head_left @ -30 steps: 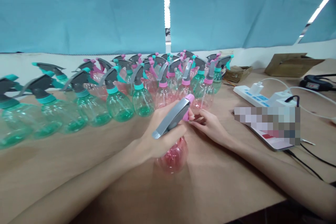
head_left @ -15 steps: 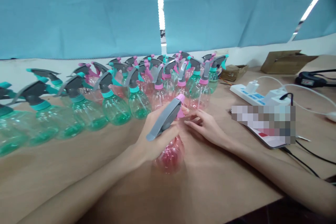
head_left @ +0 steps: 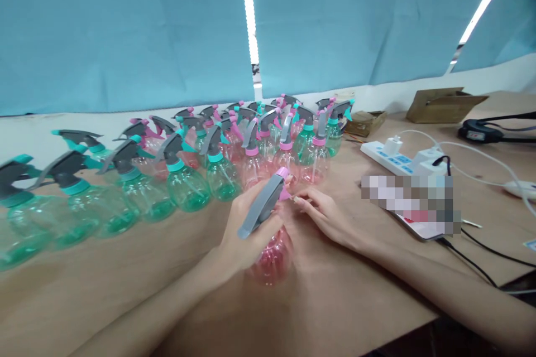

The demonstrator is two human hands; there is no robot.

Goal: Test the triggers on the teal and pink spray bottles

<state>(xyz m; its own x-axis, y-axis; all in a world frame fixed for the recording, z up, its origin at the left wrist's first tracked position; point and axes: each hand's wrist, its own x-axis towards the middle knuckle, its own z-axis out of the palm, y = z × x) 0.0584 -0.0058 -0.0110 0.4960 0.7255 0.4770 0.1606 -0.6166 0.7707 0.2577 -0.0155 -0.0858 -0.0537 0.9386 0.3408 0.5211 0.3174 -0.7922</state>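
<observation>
A pink see-through spray bottle (head_left: 271, 261) with a grey and pink trigger head stands on the brown table in front of me. My left hand (head_left: 247, 228) is wrapped round its neck, just below the grey head. The head's pink nozzle points away from me, and the pink trigger (head_left: 285, 194) shows past my fingers. To the right of that trigger, my right hand (head_left: 322, 213) rests low with its fingers bent and the tips drawn together. Whether those fingertips touch the trigger or pinch something small is unclear.
Several green spray bottles (head_left: 187, 187) line the left side, with pink ones (head_left: 315, 162) and more behind. To the right lie a white power strip (head_left: 387, 159), a partly blurred phone (head_left: 427, 228) and cables. Cardboard boxes (head_left: 444, 107) and a black strapped device (head_left: 479, 131) sit farther back.
The view has shifted slightly, so the scene sits a little lower. My left hand keeps its grip on the pink bottle. My right fingertips have drawn closer together beside the trigger.
</observation>
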